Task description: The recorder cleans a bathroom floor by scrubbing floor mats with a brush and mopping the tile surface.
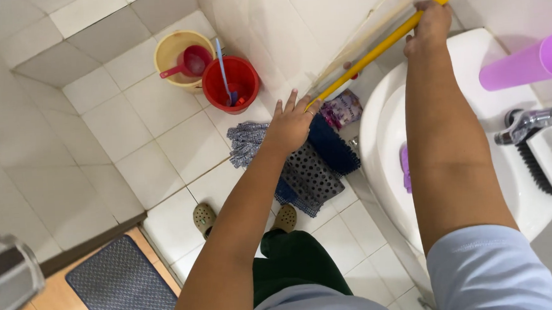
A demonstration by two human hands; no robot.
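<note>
My right hand (pixel 431 25) is closed around a long yellow pole (pixel 389 41) that slants from the upper right down toward the floor. My left hand (pixel 290 125) reaches down to the pole's lower end with its fingers spread; it touches or nearly touches the pole there. A clear plastic sleeve (pixel 370 25) runs along the pole's upper side. Below the left hand lie a grey-white mop head (pixel 245 144), a dark blue mop pad (pixel 333 148) and a dotted grey cloth (pixel 309 175) on the tiled floor.
A white sink (pixel 383 135) stands at the right, with a purple cup (pixel 529 63), a tap (pixel 529 123) and a black brush (pixel 539 171) on it. A red bucket (pixel 232 82) and a yellow bucket (pixel 177 52) with a red scoop stand in the corner. A dark mat (pixel 123 289) lies by the doorway.
</note>
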